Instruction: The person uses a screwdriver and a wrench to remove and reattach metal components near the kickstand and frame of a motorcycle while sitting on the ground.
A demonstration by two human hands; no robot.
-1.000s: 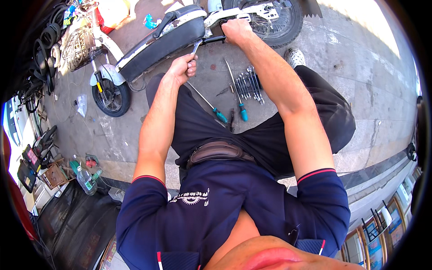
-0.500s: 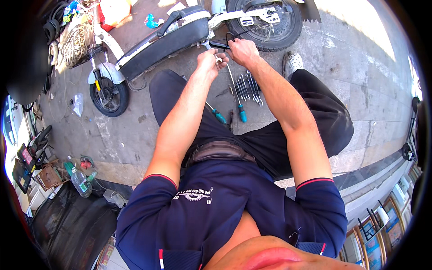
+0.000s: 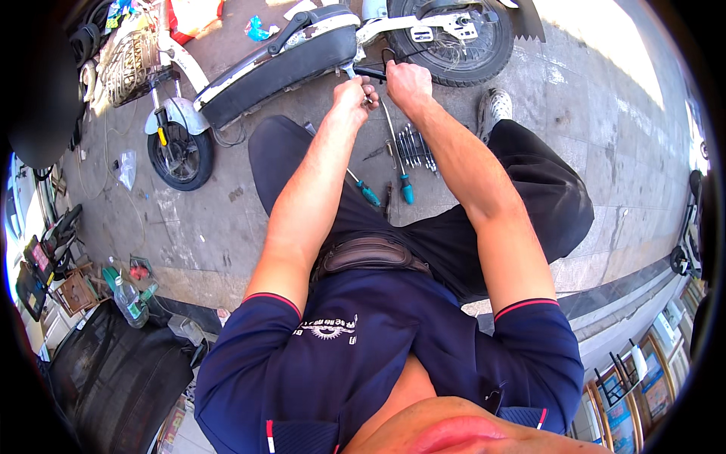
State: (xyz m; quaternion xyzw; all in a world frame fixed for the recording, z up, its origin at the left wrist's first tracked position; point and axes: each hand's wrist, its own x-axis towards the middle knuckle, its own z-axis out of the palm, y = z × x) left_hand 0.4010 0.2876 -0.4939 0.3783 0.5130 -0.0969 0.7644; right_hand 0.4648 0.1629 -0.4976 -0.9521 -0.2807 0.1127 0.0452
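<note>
An electric bike (image 3: 283, 72) with a white frame and a long black body panel lies on its side in front of me. Below the panel's right end, my left hand (image 3: 353, 98) is closed around a wrench, whose metal head (image 3: 349, 70) pokes out past the fingers toward the frame. Close beside it, my right hand (image 3: 409, 83) is closed at the end of a black bar (image 3: 370, 73) by the rear wheel (image 3: 484, 64). The fingers hide what lies inside each grip. A thin black cable loops above the right hand.
Between my legs lie a row of wrenches (image 3: 416, 148) and two teal-handled screwdrivers (image 3: 407, 191). The bike's front wheel (image 3: 181, 159) is at the left, near a clear plastic bag (image 3: 128, 169). A plastic bottle (image 3: 131, 303) stands lower left; framed items (image 3: 654, 371) are lower right.
The left hand's fingers have curled in more tightly. My right hand has shifted slightly right and down. The view has moved a little; the bike stays put.
</note>
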